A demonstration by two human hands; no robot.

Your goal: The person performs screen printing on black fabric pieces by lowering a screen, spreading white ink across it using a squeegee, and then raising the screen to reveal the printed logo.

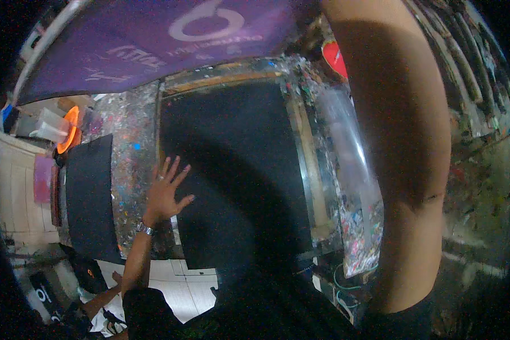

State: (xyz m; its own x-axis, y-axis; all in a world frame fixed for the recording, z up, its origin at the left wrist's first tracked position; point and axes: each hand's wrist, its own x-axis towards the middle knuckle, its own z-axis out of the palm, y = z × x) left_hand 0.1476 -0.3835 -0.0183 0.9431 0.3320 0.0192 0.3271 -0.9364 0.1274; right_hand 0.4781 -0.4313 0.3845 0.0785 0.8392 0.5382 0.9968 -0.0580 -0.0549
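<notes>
My left hand point(165, 195) lies with spread fingers on the left edge of a black sheet point(238, 147), and a metal watch point(145, 228) circles its wrist. The sheet covers a paint-spattered table point(136, 141). Up the right side stretches my raised right forearm point(399, 141); its hand is beyond the top of the picture. Above the far edge of the sheet, a purple panel point(136, 51) with pale shapes stands tilted up. A pale bar point(45, 45) edges it at the left, like the frame of a printing screen.
A second black sheet point(89, 198) lies at the left, near an orange round thing point(73, 130) and a translucent container point(54, 126). Clear plastic point(351, 136) runs along the right. At lower left another person's arm point(102, 297) reaches in. Sticks or rods point(453, 51) lie upper right.
</notes>
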